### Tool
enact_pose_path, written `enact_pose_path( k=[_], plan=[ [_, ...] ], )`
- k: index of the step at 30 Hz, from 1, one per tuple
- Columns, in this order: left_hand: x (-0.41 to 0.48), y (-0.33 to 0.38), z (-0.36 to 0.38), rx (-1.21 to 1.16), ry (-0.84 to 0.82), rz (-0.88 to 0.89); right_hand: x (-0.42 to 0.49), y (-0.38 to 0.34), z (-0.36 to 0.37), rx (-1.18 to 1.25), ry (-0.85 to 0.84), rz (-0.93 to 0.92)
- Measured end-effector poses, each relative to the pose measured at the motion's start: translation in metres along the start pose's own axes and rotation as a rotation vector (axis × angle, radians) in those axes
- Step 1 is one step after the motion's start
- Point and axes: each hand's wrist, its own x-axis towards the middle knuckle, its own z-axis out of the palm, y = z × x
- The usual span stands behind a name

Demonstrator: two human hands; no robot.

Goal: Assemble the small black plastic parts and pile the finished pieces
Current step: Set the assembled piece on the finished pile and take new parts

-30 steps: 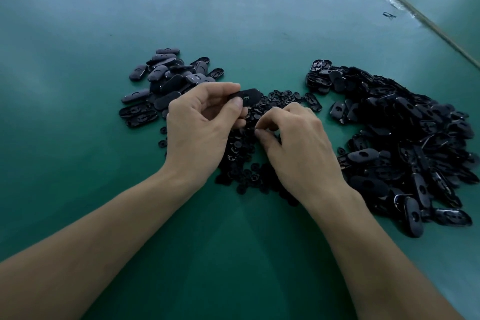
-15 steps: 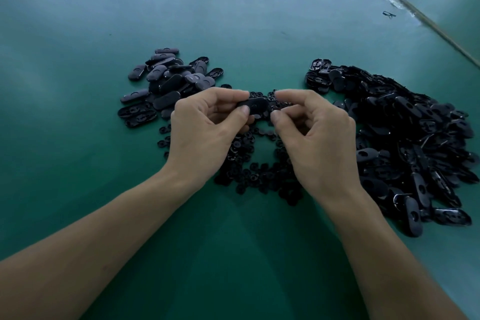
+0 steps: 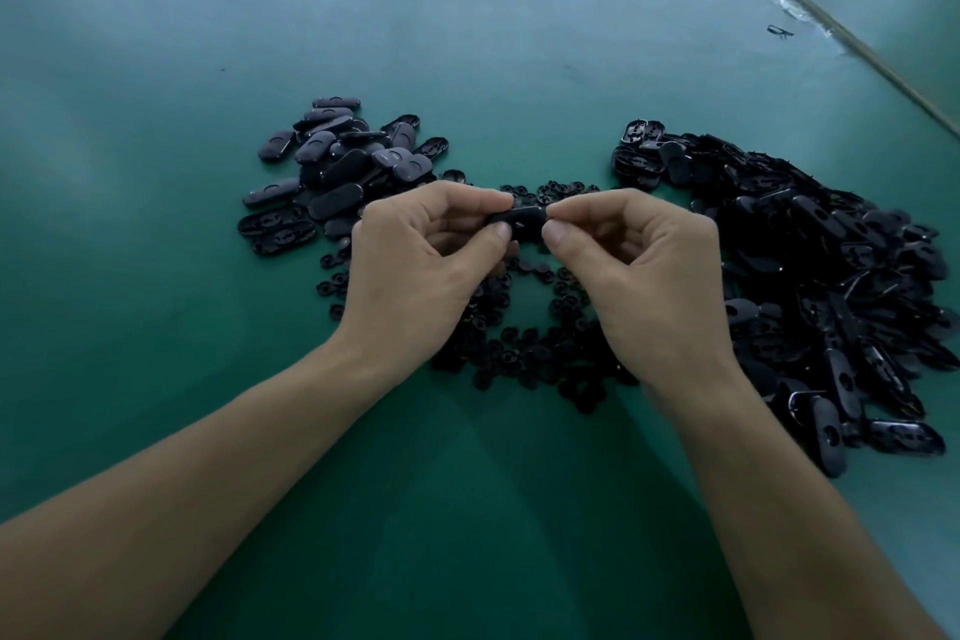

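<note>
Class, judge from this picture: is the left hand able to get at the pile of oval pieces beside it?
Probably yes: the pile of oval pieces lies close beside the left hand with nothing between. Its fingers, though, pinch a black oval part together with the right hand.

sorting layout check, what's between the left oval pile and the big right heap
Head view: small round parts lie scattered there, and above them the left hand and right hand pinch one oval piece.
</note>
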Motion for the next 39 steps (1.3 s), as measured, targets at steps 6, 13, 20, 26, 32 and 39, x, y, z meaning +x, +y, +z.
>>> enact_pose_path(
  k=[6,13,20,26,32,39],
  plan=[
    [-0.002,0.004,0.002,0.039,-0.064,0.039,-0.001,0.000,0.005,0.050,-0.037,0.030],
    [-0.002,0.005,0.002,0.032,-0.067,0.035,-0.002,0.000,0.005,0.040,-0.033,0.035],
    [-0.002,0.006,0.002,0.011,-0.070,0.048,-0.002,-0.001,0.005,0.034,-0.041,0.022],
    [-0.002,0.007,0.000,0.045,-0.099,0.062,-0.003,0.000,0.008,0.015,-0.032,0.011],
    [-0.001,0.005,0.000,0.099,-0.101,0.069,-0.005,0.000,0.012,-0.003,-0.022,0.010],
    [0.001,0.003,0.000,0.095,-0.089,0.080,-0.007,-0.003,0.010,-0.070,-0.040,-0.038]
  ],
)
